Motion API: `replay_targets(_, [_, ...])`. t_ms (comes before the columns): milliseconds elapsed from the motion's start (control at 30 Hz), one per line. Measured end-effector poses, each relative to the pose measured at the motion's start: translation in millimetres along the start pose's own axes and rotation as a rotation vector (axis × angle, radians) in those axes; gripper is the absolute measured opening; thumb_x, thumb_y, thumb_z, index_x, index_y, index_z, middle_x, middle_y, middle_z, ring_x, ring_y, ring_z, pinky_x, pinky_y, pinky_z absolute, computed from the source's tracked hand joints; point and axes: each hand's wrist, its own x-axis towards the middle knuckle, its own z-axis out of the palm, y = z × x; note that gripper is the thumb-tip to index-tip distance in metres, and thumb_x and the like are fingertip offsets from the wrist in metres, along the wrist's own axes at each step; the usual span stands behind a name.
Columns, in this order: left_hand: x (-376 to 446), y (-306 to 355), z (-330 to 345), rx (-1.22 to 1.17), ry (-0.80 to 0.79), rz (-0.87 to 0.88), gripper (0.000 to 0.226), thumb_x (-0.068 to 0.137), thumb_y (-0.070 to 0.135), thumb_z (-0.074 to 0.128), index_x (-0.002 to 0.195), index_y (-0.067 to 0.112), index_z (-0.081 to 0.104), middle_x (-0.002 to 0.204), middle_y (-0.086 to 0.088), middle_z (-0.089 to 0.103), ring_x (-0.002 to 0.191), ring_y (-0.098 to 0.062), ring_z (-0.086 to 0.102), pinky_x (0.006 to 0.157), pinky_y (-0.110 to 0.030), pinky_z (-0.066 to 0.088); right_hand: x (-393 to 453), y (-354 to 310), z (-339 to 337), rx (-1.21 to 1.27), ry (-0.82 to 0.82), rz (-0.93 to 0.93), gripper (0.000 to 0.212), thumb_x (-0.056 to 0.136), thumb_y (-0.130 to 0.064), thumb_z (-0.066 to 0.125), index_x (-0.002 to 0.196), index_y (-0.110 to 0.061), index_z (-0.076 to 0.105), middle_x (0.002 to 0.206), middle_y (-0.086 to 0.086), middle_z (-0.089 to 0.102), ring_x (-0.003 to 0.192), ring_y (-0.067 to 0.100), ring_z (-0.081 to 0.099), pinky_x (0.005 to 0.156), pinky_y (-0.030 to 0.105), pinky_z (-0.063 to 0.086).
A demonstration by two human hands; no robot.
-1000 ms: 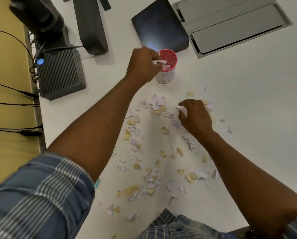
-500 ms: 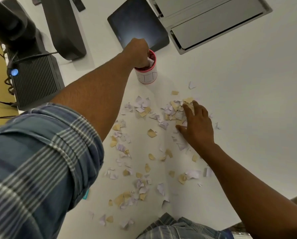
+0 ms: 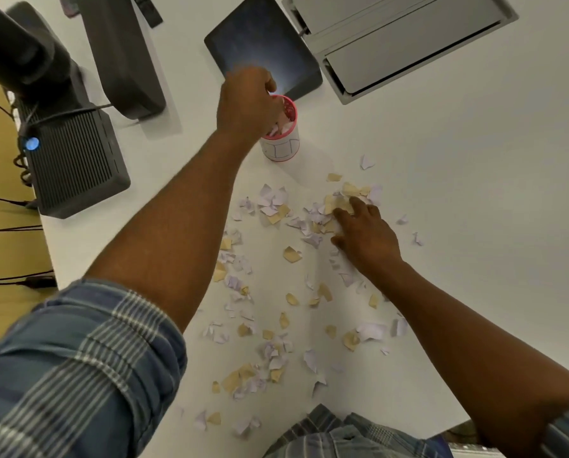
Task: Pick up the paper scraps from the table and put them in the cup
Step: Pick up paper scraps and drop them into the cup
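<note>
A white cup with a pink rim [image 3: 281, 148] stands on the white table [image 3: 458, 226], with paper scraps showing inside it. My left hand [image 3: 248, 104] hovers over the cup's mouth, fingers curled down into it. Its fingertips are hidden, so I cannot tell whether they hold scraps. Many white, lilac and tan paper scraps [image 3: 273, 206] lie scattered between the cup and the table's near edge. My right hand [image 3: 366, 233] rests flat on a dense patch of scraps, fingers spread and straight.
A dark tablet [image 3: 263, 47] lies just behind the cup. A grey metal cable box [image 3: 402, 38] sits at the back right. At the left are a dark ribbed device [image 3: 75, 166] with a blue light, a monitor stand [image 3: 124, 57] and cables.
My left hand went from the cup's left side to over its mouth, fingers inside. My right hand opened from a curled grip and now lies flat, further forward on the scraps.
</note>
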Motion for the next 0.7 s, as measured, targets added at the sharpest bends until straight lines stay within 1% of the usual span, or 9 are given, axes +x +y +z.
replay_targets(100, [-39.5,-5.6,3.5,-0.071,0.229,-0.055,0.029,0.089,0.04,0.052,0.097,0.016,0.068,0.092,-0.001,0.071,0.077,-0.007,0.056,0.065,-0.018,0.041,0.5,-3.9,-1.0,-0.019,0.0,-0.052,0.037,0.092,-0.025,0.056,0.127,-0.018,0.051,0.134,0.009,0.044,0.118,0.029,0.042,0.071,0.036,0.05])
replay_targets(200, [-78.1,-23.1,21.6,-0.112,0.308,-0.118,0.035,0.09,0.047,0.049,0.098,0.018,0.067,0.087,-0.001,0.07,0.075,-0.015,0.063,0.065,-0.023,0.046,-2.1,-7.4,0.8,-0.053,0.013,-0.097,0.025,0.091,-0.014,0.055,0.116,-0.014,0.057,0.125,0.01,0.049,0.109,0.029,0.047,0.06,0.034,0.049])
replay_targets(267, [-98.4,-38.7,38.7,-0.099,0.233,-0.136,0.037,0.09,0.046,0.05,0.107,0.017,0.065,0.096,-0.004,0.069,0.084,-0.02,0.065,0.071,-0.03,0.05,-5.7,-9.5,3.8,-0.061,0.034,-0.119,0.022,0.089,-0.007,0.056,0.11,-0.011,0.059,0.119,0.011,0.052,0.101,0.028,0.051,0.058,0.034,0.049])
replay_targets(333, [-111.9,-53.9,55.9,-0.037,0.008,-0.108,0.044,0.089,0.043,0.052,0.124,0.017,0.056,0.118,-0.008,0.061,0.104,-0.026,0.06,0.083,-0.037,0.05,-10.5,-11.0,6.5,-0.052,0.052,-0.135,0.02,0.087,-0.004,0.058,0.106,-0.009,0.06,0.113,0.011,0.055,0.095,0.028,0.054,0.058,0.033,0.05])
replay_targets(400, [-119.6,-63.9,67.9,0.011,-0.28,-0.043,0.06,0.087,0.045,0.057,0.139,0.021,0.041,0.142,-0.012,0.041,0.127,-0.032,0.043,0.099,-0.044,0.043,-15.4,-11.8,8.6,-0.042,0.079,-0.155,0.017,0.087,-0.003,0.059,0.102,-0.009,0.06,0.103,0.01,0.057,0.085,0.027,0.055,0.054,0.032,0.048])
replay_targets(467, [-124.8,-68.7,76.7,0.065,-0.462,0.024,0.07,0.085,0.048,0.06,0.145,0.026,0.032,0.154,-0.012,0.022,0.138,-0.035,0.024,0.108,-0.049,0.033,-20.1,-13.0,9.8,-0.033,0.105,-0.174,0.016,0.086,-0.004,0.061,0.101,-0.01,0.059,0.093,0.008,0.056,0.077,0.024,0.055,0.05,0.03,0.044])
replay_targets(533, [-129.6,-69.0,83.1,0.143,-0.507,0.079,0.069,0.084,0.049,0.061,0.144,0.028,0.032,0.155,-0.011,0.018,0.14,-0.034,0.02,0.108,-0.05,0.032,-24.2,-14.5,10.6,-0.019,0.121,-0.195,0.019,0.086,-0.005,0.061,0.104,-0.011,0.059,0.092,0.007,0.057,0.075,0.024,0.056,0.05,0.029,0.045])
replay_targets(600, [-134.4,-68.1,87.6,0.194,-0.459,0.123,0.06,0.086,0.041,0.061,0.14,0.025,0.04,0.149,-0.012,0.028,0.132,-0.034,0.03,0.1,-0.048,0.04,-28.6,-16.5,9.0,0.006,0.139,-0.206,0.02,0.088,-0.006,0.059,0.107,-0.011,0.059,0.096,0.006,0.059,0.077,0.024,0.059,0.053,0.03,0.048])
replay_targets(700, [-141.2,-68.0,90.5,0.154,-0.329,0.167,0.034,0.09,0.016,0.056,0.123,0.012,0.057,0.128,-0.014,0.048,0.11,-0.032,0.048,0.081,-0.044,0.051,-31.9,-21.5,2.9,0.06,0.179,-0.216,0.02,0.089,-0.007,0.06,0.109,-0.01,0.063,0.101,0.008,0.065,0.082,0.027,0.063,0.063,0.034,0.054])
